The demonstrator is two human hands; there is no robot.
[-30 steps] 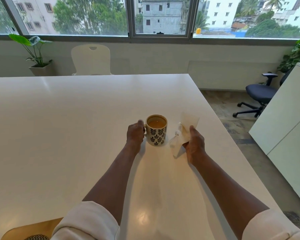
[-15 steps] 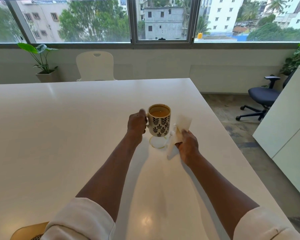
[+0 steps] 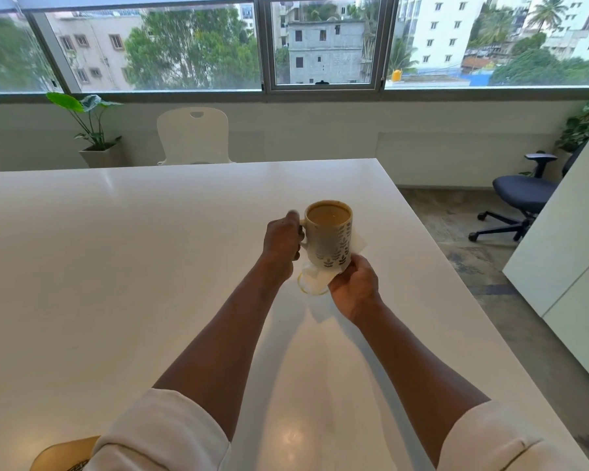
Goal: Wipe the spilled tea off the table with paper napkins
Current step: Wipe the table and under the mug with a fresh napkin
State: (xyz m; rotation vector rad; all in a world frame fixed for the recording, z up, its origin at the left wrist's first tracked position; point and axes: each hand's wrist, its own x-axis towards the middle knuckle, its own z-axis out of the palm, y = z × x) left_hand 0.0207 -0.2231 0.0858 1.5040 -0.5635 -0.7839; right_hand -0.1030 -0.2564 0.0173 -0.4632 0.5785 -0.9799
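My left hand (image 3: 281, 240) grips the handle of a cream mug (image 3: 330, 232) with a dark leaf pattern, full of tea, and holds it lifted above the white table (image 3: 150, 266). A white paper napkin (image 3: 315, 278) is gripped in my right hand (image 3: 354, 288) and pressed against the underside of the mug. A corner of the napkin shows behind the mug on the right. Below the mug a yellowish ring of spilled tea (image 3: 301, 288) lies on the table, partly hidden by the napkin.
The table's right edge runs close beside my right arm. A white chair (image 3: 194, 136) stands at the far side. A potted plant (image 3: 94, 130) is at the back left. A dark office chair (image 3: 521, 198) and a white cabinet (image 3: 572, 260) stand to the right.
My left hand has lifted the mug off the table. The right hand moved left with the napkin, from beside the mug to under its base. A tea ring now shows where the mug stood.
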